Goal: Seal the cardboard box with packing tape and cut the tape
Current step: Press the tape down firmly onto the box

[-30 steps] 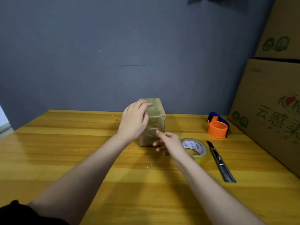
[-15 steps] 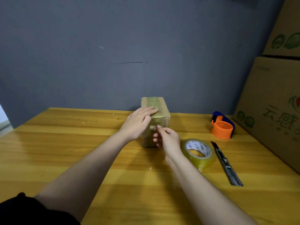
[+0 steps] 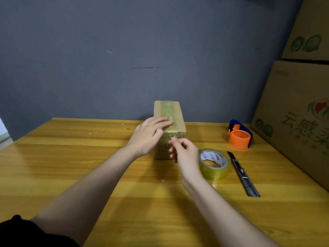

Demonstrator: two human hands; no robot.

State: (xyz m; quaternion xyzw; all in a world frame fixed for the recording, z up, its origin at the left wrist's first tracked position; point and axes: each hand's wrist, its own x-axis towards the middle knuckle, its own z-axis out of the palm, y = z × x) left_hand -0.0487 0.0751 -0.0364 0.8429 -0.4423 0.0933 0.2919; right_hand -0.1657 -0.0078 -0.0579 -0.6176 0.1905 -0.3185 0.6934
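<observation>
The small brown cardboard box (image 3: 169,129) is steadied under the left hand (image 3: 148,134), fingers flat; the right hand (image 3: 183,152), grip pinched at the glossy tape strip (image 3: 168,113), is best pressed downward firmly.

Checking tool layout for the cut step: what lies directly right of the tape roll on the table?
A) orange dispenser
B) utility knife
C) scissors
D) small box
B: the utility knife lies flat on the table just right of the tape roll; the orange dispenser sits farther back, and the small box is to the roll's left.
</observation>
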